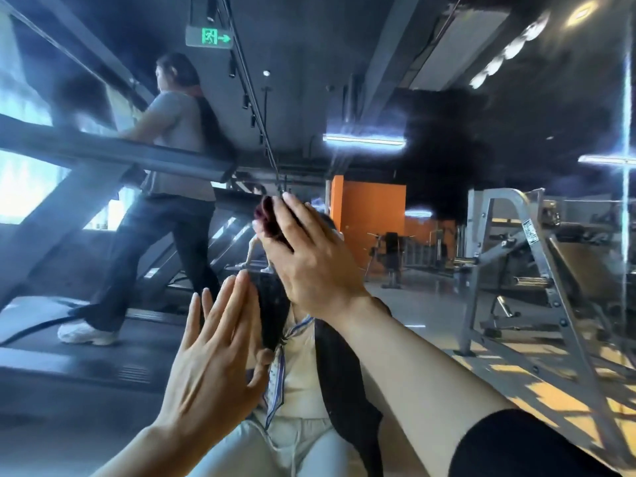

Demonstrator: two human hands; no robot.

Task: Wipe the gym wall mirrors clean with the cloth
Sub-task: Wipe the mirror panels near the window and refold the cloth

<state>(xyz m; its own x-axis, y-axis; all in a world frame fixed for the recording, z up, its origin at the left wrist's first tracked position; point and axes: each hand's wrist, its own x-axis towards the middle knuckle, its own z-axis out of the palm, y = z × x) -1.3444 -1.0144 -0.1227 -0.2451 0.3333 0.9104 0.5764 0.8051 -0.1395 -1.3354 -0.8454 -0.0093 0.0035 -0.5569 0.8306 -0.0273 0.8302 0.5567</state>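
Observation:
The wall mirror fills the view and reflects the gym. My right hand is raised against the glass near the centre and presses a dark maroon cloth onto it; the cloth shows past my fingertips and most of it is hidden under my palm. Lower and to the left, my left hand lies flat on the mirror with straight fingers pointing up, holding nothing. My own reflection, in pale clothes, sits behind both hands.
Reflected in the mirror, a person walks on a treadmill at the left. A metal weight bench frame stands at the right. An orange wall and a green exit sign show farther back.

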